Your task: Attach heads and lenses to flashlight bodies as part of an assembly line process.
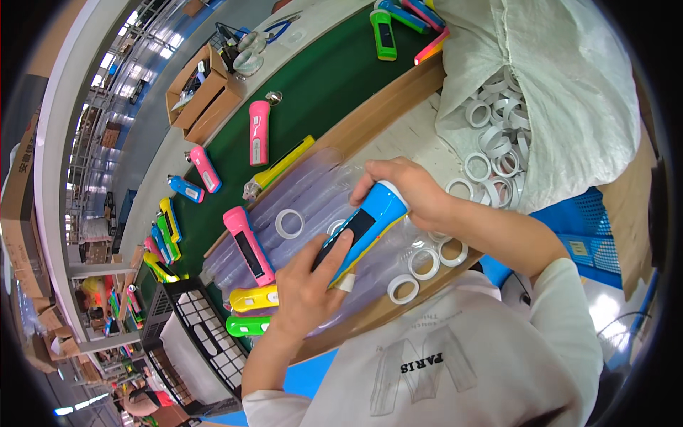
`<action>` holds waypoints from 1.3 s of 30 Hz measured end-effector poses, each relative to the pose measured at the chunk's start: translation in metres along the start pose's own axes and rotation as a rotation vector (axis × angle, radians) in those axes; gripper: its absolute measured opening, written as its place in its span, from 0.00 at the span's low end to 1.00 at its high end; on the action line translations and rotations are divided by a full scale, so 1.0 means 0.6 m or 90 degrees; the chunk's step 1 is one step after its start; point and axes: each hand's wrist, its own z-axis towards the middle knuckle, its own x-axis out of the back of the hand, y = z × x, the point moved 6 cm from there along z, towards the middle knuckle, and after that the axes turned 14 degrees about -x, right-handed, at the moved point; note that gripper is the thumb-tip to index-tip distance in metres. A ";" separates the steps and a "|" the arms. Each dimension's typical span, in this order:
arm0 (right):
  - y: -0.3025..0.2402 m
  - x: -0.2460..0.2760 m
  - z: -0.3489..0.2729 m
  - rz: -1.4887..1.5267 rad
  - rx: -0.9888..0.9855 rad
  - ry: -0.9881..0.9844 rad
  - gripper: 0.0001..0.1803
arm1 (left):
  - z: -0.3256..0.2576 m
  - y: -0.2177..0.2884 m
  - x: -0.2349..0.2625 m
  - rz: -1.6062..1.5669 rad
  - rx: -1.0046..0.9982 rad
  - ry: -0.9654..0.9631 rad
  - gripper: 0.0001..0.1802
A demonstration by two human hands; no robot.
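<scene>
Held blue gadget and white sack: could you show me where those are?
Blue gadget [382, 211]: head view, on its blue casing near the wide end.
White sack [565, 107]: head view, on its outer cloth, right of the opening.

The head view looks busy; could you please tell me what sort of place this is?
Probably a factory assembly line: colourful torch-shaped devices lie along a green conveyor-like belt, and an open sack holds loose white rings.

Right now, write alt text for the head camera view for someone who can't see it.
A person's left hand and right hand hold a blue torch-shaped device above clear plastic packaging. White rings spill from a pale sack on the right, and more brightly coloured devices lie on a green surface beyond.
</scene>
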 end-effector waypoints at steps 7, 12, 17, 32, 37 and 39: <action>-0.031 -0.021 -0.024 -0.151 0.122 -0.027 0.28 | -0.023 -0.008 -0.007 0.171 -0.130 0.106 0.32; -0.022 -0.017 -0.045 -0.212 0.239 -0.020 0.29 | -0.017 0.003 -0.002 0.216 -0.172 0.123 0.31; 0.003 -0.001 -0.038 -0.025 0.116 -0.005 0.25 | -0.011 0.016 0.002 0.065 -0.054 0.091 0.35; -0.060 -0.121 -0.187 -0.512 0.566 -0.099 0.29 | -0.056 0.088 0.054 -0.243 -0.062 0.085 0.34; -0.050 -0.142 -0.233 -0.622 0.610 -0.170 0.28 | -0.057 0.087 0.044 -0.504 0.020 -0.015 0.36; -0.058 -0.102 -0.176 -0.489 0.516 -0.034 0.25 | -0.048 0.088 0.039 -0.383 0.084 0.033 0.35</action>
